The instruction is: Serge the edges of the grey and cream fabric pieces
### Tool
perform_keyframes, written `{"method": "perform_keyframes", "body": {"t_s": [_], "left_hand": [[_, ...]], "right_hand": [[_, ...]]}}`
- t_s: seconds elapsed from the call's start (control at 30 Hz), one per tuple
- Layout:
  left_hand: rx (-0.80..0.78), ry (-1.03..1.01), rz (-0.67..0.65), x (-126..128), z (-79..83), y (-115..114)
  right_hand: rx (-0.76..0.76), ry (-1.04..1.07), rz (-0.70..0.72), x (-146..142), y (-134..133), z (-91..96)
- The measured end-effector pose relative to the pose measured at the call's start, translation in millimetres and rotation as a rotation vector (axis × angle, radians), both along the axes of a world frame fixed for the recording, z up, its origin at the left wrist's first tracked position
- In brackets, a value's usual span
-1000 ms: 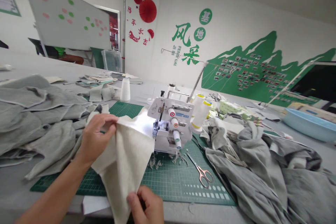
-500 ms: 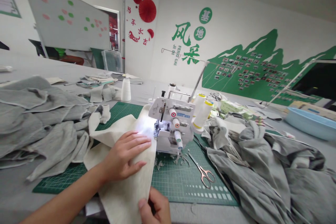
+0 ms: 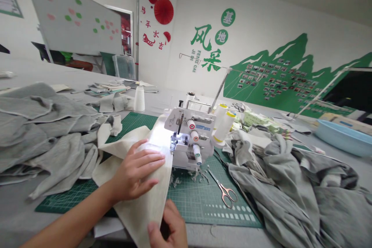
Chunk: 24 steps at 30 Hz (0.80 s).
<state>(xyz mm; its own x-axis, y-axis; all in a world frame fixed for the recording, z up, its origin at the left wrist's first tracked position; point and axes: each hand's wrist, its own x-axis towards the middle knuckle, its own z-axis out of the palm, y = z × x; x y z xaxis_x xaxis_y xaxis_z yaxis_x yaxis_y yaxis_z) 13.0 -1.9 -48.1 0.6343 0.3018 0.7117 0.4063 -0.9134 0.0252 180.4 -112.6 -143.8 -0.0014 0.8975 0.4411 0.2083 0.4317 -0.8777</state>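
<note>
A cream fabric piece (image 3: pixel 155 186) runs from the table's front edge up to the lit needle area of a white overlock sewing machine (image 3: pixel 190 135). My left hand (image 3: pixel 139 170) lies flat on the fabric just in front of the machine, fingers stretched out. Lower down, my right hand (image 3: pixel 170 226) pinches the fabric's right edge between thumb and fingers. The far part of the cloth passes along the machine's left side. Loose fabric folds spread to the left of my left hand.
A green cutting mat (image 3: pixel 188 201) lies beneath the machine, with scissors (image 3: pixel 223 190) and thread scraps on it. Grey fabric piles (image 3: pixel 58 135) lie left and more grey cloth (image 3: pixel 293 186) right. Thread cones (image 3: pixel 225 126) stand behind the machine; a blue basin (image 3: pixel 345 135) is far right.
My left hand has shifted slightly left along the fabric. My right hand has moved slightly left, keeping its pinch, and the fabric's lower part has swung left with it.
</note>
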Motion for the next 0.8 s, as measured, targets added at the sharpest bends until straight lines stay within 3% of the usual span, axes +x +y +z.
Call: {"method": "perform_keyframes", "body": {"t_s": [0.2, 0.5, 0.8], "left_hand": [[-0.013, -0.088, -0.03, 1, 0.5, -1], [-0.011, -0.04, -0.009, -2, 1.1, 4], [-0.052, 0.014, 0.057, -1, -3.2, 7]], "right_hand": [[-0.086, 0.011, -0.052, -5, -2, 5.5], [-0.261, 0.114, -0.066, -11, -4, -18.5], [-0.248, 0.181, -0.04, -9, -4, -16.6]]}}
